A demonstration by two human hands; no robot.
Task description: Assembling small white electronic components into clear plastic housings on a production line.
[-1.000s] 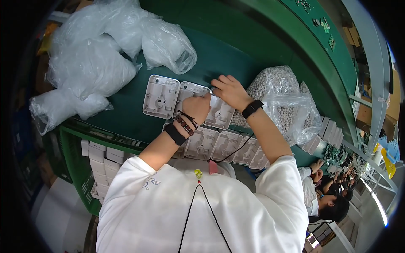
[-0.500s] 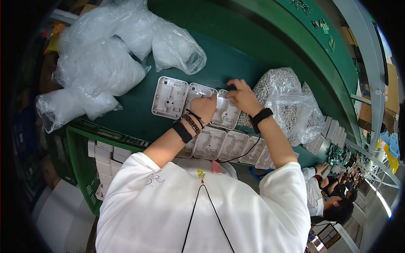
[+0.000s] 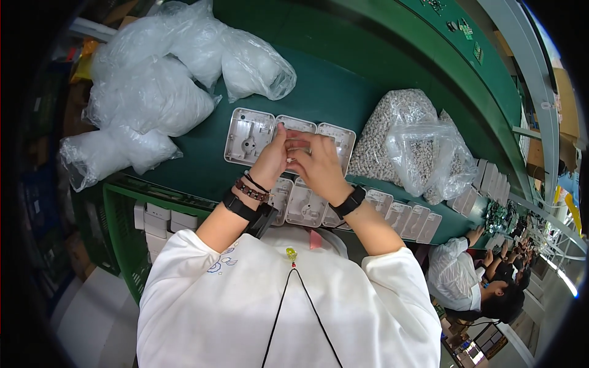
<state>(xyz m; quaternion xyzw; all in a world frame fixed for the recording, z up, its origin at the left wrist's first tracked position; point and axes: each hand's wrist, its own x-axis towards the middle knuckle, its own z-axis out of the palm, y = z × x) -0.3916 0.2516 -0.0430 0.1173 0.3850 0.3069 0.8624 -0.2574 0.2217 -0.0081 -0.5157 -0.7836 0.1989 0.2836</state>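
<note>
Over the middle of three white plastic housings, my two hands meet with their fingers touching. My left hand [image 3: 271, 158] is closed, its fingers partly hidden behind the other hand. My right hand [image 3: 318, 161] has its fingers curled in against it. A tiny whitish piece shows between the fingertips, too small to name. The left housing [image 3: 250, 130] lies open side up, showing ribs and a round fitting inside. Mostly covered by my hands is the middle housing [image 3: 294, 122]; the right housing [image 3: 340, 138] is partly covered by my right hand.
A row of similar housings [image 3: 305, 205] runs along the near table edge. Clear bags of small whitish parts [image 3: 389, 138] lie right; stuffed clear bags [image 3: 153, 92] lie left. A green crate [image 3: 123, 245] holds white boxes at near left. Another person [image 3: 457, 276] sits at the right.
My right hand has moved left from the right housing, and my left hand has shifted left, so the two now touch. The black cord beside my right wrist has swung out of sight.
</note>
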